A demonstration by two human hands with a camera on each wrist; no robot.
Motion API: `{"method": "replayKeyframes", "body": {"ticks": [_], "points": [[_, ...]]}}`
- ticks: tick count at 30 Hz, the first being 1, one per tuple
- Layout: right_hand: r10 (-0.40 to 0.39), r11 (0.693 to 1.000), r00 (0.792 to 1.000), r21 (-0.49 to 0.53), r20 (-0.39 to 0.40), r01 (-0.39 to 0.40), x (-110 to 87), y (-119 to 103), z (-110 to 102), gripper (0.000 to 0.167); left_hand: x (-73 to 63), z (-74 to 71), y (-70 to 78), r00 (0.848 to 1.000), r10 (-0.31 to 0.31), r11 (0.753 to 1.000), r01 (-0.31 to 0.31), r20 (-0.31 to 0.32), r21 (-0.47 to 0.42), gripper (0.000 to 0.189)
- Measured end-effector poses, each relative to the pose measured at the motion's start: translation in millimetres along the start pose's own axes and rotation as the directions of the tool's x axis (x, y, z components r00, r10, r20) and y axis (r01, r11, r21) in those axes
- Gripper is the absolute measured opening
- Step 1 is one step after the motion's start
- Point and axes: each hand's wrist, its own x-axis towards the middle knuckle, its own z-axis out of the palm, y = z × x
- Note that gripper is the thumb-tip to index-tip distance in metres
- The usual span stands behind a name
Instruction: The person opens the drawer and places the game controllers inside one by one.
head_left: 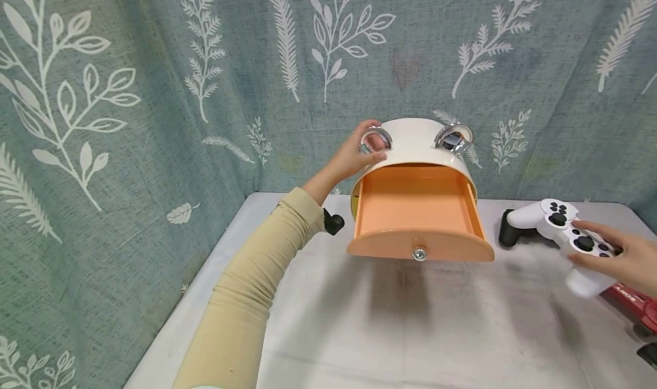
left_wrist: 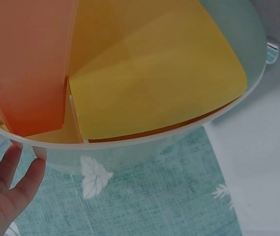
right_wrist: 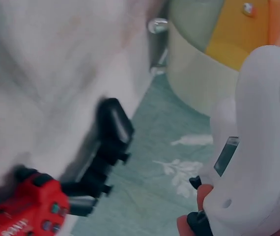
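Note:
A rounded white storage box (head_left: 416, 135) with two silver ring handles stands in the middle of the table in the head view. Its orange drawer (head_left: 418, 198) is pulled out and bare inside, with a clear knob on the front. My left hand (head_left: 361, 149) grips the box's upper left side at one ring, thumb in front. In the left wrist view a yellow drawer (left_wrist: 159, 73) sits beside the orange one within the box. Off to the right, my right hand (head_left: 623, 255) holds a white game controller (head_left: 559, 223) above the table, fingers and thumb around one end.
A black controller (right_wrist: 113, 128) lies on the table behind the white one. Near it is a red controller (right_wrist: 27, 206) marked SONY. Part of a black object (head_left: 333, 222) shows beside my left sleeve. A green leaf-patterned curtain (head_left: 231, 92) hangs behind the white table (head_left: 328, 320).

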Motion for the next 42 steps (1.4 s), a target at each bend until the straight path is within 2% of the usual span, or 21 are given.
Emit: {"method": "replayKeyframes", "body": {"ticks": [4, 14, 23, 27, 32, 42], "points": [[0.014, 1.0, 1.0, 0.001, -0.014, -0.014, 2.2, -10.2, -9.6, 0.082, 0.6, 0.7, -0.4, 1.0, 0.005, 1.0, -0.005, 0.003, -0.002, 0.065], [-0.028, 1.0, 0.997, 0.003, -0.076, 0.028, 8.7, -36.9, -30.5, 0.078, 1.2, 0.6, -2.5, 1.0, 0.008, 1.0, -0.008, 0.003, -0.003, 0.066], [-0.05, 0.989, 0.997, -0.144, -0.065, 0.04, 14.2, -62.1, -49.3, 0.082, 0.8, 0.3, -3.0, 1.0, 0.019, 1.0, -0.019, -0.004, 0.001, 0.065], [-0.111, 0.978, 0.992, -0.182, -0.054, 0.099, 15.4, -75.8, -54.3, 0.08, 0.5, 0.3, -3.2, 1.0, 0.016, 1.0, -0.016, -0.004, 0.004, 0.065], [-0.215, 0.963, 0.976, -0.172, -0.039, 0.206, 18.2, -92.4, -56.6, 0.075, 1.0, 0.9, -2.7, 1.0, 0.009, 1.0, -0.009, 0.0, 0.005, 0.065], [-0.279, 0.95, 0.96, -0.14, 0.026, 0.279, 27.1, -117.5, -55.6, 0.072, 2.0, 1.3, -2.2, 1.0, -0.01, 1.0, 0.01, -0.004, -0.015, 0.065]]}}
